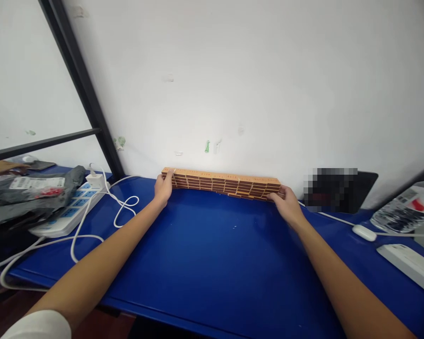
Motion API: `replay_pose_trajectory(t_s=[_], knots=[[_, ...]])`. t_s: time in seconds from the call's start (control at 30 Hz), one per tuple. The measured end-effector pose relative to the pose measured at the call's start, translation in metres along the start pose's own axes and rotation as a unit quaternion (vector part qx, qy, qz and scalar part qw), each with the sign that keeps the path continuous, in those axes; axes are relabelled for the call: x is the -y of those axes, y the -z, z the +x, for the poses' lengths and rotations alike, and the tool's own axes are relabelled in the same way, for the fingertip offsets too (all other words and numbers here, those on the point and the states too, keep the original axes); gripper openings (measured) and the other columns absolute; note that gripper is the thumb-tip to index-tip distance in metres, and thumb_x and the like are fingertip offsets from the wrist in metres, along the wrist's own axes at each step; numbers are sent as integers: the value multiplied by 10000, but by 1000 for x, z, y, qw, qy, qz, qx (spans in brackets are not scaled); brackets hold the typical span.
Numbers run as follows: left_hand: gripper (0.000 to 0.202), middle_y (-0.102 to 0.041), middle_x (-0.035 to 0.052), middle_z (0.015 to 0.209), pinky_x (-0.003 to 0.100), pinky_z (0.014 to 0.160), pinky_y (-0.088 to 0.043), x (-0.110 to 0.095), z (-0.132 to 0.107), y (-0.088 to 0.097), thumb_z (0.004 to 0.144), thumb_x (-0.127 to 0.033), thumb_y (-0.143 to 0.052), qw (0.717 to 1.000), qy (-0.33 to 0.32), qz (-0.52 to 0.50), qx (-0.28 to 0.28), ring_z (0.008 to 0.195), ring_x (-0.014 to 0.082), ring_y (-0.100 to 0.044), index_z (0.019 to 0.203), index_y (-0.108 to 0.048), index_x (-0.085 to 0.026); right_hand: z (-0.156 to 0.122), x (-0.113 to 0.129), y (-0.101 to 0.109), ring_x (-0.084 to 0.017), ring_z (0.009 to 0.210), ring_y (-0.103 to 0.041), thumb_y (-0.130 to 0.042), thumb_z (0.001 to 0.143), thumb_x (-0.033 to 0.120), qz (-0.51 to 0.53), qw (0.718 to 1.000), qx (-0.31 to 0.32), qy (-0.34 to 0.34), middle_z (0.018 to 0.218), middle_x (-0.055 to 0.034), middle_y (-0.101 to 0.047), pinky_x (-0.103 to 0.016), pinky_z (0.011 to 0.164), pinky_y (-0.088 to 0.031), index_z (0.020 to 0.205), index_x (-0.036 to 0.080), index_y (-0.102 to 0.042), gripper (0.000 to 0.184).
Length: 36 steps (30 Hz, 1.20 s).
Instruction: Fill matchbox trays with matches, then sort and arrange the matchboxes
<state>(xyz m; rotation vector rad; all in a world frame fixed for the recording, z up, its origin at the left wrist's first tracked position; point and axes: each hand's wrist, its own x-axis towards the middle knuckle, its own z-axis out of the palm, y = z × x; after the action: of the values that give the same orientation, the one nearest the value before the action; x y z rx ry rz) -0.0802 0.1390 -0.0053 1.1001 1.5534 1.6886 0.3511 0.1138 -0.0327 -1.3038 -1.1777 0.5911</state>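
Observation:
A long, low wall of small flat boxes (219, 183), with orange tops and dark brown sides like matchboxes, stands at the back of the blue table against the white wall. They are stacked in several layers. A few in the bottom layer jut out toward me near the right half. My left hand (163, 188) grips the left end, its thumb on the front face. The right end is held by my right hand (286, 203), thumb on the front near the bottom. The far-side fingers of both hands are partly hidden.
At left, a white power strip (65, 214) lies beside dark plastic packages (28, 193), with white cables (122, 205) looping nearby. To the right are a blurred dark tablet-like object (360, 190), a small white adapter (363, 232), a plastic bottle (397, 216) and a white box (410, 266).

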Motion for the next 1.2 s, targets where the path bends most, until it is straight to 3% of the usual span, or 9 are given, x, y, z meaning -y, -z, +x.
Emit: replay_pose_trajectory(t_s=[0.3, 0.7, 1.03, 1.2], knots=[[496, -746, 152, 1201, 446, 994, -496, -15, -7, 1, 891, -698, -651, 997, 5, 71, 8, 1170, 370, -668, 1004, -669, -216, 0, 0, 1, -302, 1153, -723, -767, 701, 312, -8, 1000, -5, -6, 1287, -95, -735, -539, 1094, -542, 1141, 257, -584, 480], [486, -685, 169, 1293, 464, 1054, -469, -15, -16, -7, 877, -608, -718, 994, -9, 104, -13, 1249, 385, -623, 1118, -576, -210, -6, 15, 1, -304, 1089, -718, -660, 892, 597, -81, 994, -74, -12, 1128, -124, -757, -466, 1001, -578, 1015, 245, -604, 377], [494, -633, 164, 1349, 463, 1109, -443, -13, -23, -10, 861, -571, -748, 996, -11, 88, -19, 1313, 373, -578, 1133, -530, -221, 1, -2, 1, -303, 1045, -710, -628, 898, 596, -93, 992, -90, 4, 1024, -91, -757, -458, 991, -564, 1034, 246, -630, 375], [489, -650, 147, 1347, 438, 1101, -459, -12, -20, -11, 882, -557, -740, 997, -4, 74, -14, 1298, 342, -600, 1167, -527, -222, 0, 1, 2, -317, 1107, -698, -585, 929, 609, -133, 988, -74, -2, 1088, -120, -758, -437, 996, -550, 1073, 229, -653, 412]])
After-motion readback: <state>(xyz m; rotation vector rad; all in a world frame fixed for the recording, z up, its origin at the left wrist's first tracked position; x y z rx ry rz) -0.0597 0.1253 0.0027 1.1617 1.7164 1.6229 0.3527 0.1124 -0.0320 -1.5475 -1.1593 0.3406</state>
